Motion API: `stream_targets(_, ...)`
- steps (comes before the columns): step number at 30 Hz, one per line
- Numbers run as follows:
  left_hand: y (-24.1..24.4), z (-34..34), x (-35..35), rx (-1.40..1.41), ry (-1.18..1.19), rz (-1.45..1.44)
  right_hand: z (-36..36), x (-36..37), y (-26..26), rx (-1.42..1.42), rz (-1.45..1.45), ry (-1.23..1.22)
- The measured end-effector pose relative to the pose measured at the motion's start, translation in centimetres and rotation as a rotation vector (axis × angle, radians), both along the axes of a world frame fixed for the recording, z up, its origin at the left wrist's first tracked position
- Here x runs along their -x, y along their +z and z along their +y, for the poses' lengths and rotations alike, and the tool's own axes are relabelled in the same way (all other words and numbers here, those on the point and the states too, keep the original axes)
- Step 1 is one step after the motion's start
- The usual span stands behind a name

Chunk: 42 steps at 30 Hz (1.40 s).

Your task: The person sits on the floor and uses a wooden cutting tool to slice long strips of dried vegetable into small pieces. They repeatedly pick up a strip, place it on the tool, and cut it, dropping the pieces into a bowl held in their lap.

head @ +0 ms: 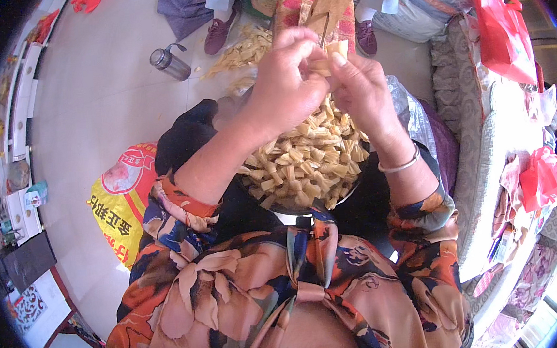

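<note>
Above a round basin [289, 211], my left hand [288, 82] and my right hand [362, 84] meet at a pale yellow folded strip [338, 48], which looks like dried husk. My right thumb presses on the strip. The fingertips of my left hand pinch its near side, partly hidden behind the knuckles. Small knotted pieces of the same material [307, 162] heap up in the basin, which rests between my knees. Just beyond my hands, a wooden block with a slot [329, 8] lies on a red patterned bench [287, 6].
Loose strips [244, 49] lie on the floor left of the bench, near a lidded bottle [170, 63]. Across from me are another person's shoes [218, 34]. A yellow and red sack [128, 195] lies at my left, a sofa [478, 158] stands at my right.
</note>
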<state>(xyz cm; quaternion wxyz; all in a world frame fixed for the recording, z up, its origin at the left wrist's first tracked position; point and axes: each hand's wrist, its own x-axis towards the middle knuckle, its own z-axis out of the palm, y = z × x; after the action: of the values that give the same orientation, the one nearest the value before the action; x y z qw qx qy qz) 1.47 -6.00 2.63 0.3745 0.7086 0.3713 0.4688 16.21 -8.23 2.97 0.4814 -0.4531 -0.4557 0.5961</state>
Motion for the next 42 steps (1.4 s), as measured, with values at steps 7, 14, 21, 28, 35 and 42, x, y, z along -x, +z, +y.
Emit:
stream_targets(7, -0.3, 0.8, 0.7, -0.560, -0.107, -0.012, 0.0, -1.5, 0.8, 0.450, 0.456, 0.428)
stream_targets(14, -0.3, -0.3, 0.9, 0.102, -0.094, -0.023, -1.1, -0.7, 0.7, -0.213, -0.123, 0.096)
stream_targets(21, 0.3, -0.7, -0.6, 0.081, -0.009, -0.155, 0.0, -3.9, -0.1, 0.166, 0.477, 0.394)
stream_targets(28, 0.3, 0.1, 0.2, -0.239, -0.041, 0.025, -0.6, -2.4, -0.5, 0.143, 0.636, 0.219)
stream_targets(35, 1.3, 0.0, 0.7, -0.228, -0.112, 0.183, -0.7, -2.1, -0.8, 0.084, 0.403, 0.155)
stream_targets(42, 0.3, 0.0, 0.6, 0.141, -0.304, -0.032, -1.1, -1.7, 0.6, 0.050, 0.148, 0.074)
